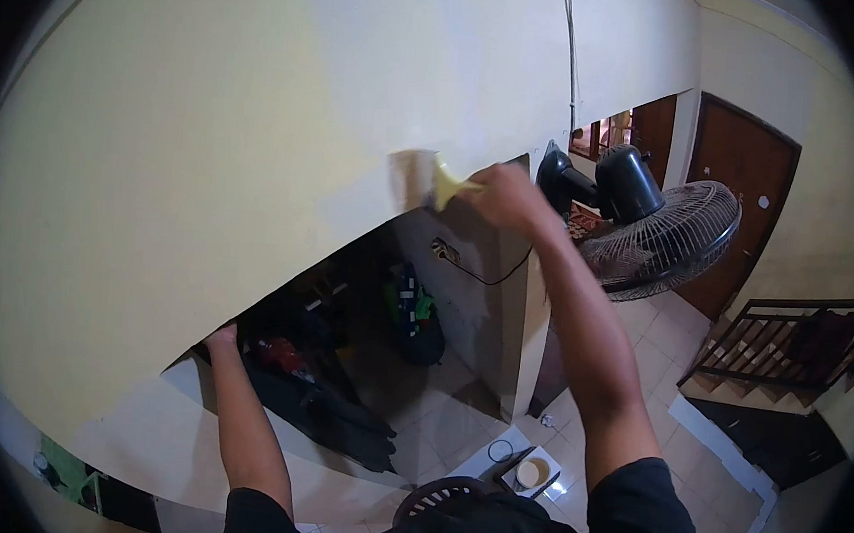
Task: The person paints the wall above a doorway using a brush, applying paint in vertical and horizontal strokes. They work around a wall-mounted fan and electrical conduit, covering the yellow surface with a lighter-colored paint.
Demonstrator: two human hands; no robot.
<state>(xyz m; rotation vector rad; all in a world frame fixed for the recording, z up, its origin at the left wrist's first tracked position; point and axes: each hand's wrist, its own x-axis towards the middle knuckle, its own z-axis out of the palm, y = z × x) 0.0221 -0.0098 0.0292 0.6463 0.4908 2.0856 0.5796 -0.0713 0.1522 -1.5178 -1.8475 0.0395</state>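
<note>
Right hand (506, 198): fingers closed around the yellow handle of a wide brush (445, 183); grip clenched. Brush is located against the pale wall (207, 152), just above the slanted lower edge over the opening, its bristle end blurred. Left hand (224, 334): raised to that same edge, lower down the slope, partly hidden; from where I stand I cannot tell whether its grip is closed. Black fan (663, 224) noted near the right forearm. Round container (530, 474) with pale contents noted well below both hands.
</note>
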